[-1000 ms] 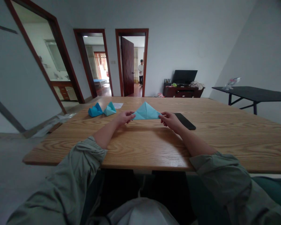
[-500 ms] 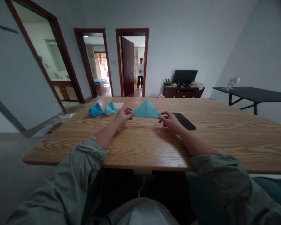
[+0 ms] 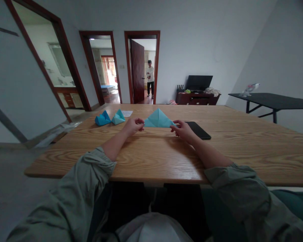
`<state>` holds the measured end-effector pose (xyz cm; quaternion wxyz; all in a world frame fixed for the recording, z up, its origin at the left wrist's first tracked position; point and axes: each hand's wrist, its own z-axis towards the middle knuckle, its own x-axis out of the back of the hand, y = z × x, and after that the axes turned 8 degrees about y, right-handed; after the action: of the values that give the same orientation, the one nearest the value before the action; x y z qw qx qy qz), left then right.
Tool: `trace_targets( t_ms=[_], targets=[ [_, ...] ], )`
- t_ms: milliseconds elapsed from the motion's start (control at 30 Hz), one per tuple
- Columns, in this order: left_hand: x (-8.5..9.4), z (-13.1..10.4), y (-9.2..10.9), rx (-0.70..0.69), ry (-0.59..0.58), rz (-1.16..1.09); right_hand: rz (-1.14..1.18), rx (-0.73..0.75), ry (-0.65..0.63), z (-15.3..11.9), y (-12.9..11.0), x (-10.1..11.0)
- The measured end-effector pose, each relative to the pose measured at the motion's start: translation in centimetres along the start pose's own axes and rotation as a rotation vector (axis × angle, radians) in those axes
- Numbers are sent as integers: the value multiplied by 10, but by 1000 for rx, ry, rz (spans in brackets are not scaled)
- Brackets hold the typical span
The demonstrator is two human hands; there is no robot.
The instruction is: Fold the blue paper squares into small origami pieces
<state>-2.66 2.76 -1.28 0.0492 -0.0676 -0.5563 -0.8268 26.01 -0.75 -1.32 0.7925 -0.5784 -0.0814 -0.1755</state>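
Note:
A light blue folded paper (image 3: 158, 118), triangular with a crease down its middle, is held up just above the wooden table (image 3: 146, 154). My left hand (image 3: 134, 125) pinches its left corner between thumb and fingers. At the opposite corner, my right hand (image 3: 180, 128) grips the paper in the same way. Beyond my left hand stand two folded paper boats, a darker blue one (image 3: 102, 118) and a pale blue one (image 3: 118, 117), side by side.
A black tablet-like slab (image 3: 198, 130) lies beside my right hand. Behind the pale boat is a white card (image 3: 127, 113). A person (image 3: 150, 78) stands in the far doorway. To the right is a black table (image 3: 275, 100); a television (image 3: 199, 83) sits on a cabinet.
My left fingers have shifted slightly at the paper's left corner. The paper stays nearly in place. In the doorway, the person has moved a little and changed arm position.

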Motion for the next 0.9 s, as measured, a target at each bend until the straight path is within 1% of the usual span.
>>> trace_targets(
  t_ms=[100,200,267,367,467,600,733,833,900],
  targets=[
    [1,-2,4,40,-45,8,-12,6,6,0,0,0],
    [1,-2,5,67,-44,-52,-11,17,-6,-1,-2,1],
    [2,-1,3,86,-30,-90,38,10,-29,-1,-4,2],
    [2,1,1,112,-24,-140,156,-50,-73,-1,-5,5],
    [2,1,0,103,-21,-177,204,-75,-72,1,-4,6],
    [2,-1,1,77,-38,-187,206,-78,-28,0,-3,6],
    [3,0,0,83,-45,-172,230,-50,-67,-2,-4,5],
    [3,2,0,87,-47,-162,179,-15,-88,-2,-4,4],
    [3,1,0,89,-48,-159,131,3,-70,-2,-2,3]
  ],
)
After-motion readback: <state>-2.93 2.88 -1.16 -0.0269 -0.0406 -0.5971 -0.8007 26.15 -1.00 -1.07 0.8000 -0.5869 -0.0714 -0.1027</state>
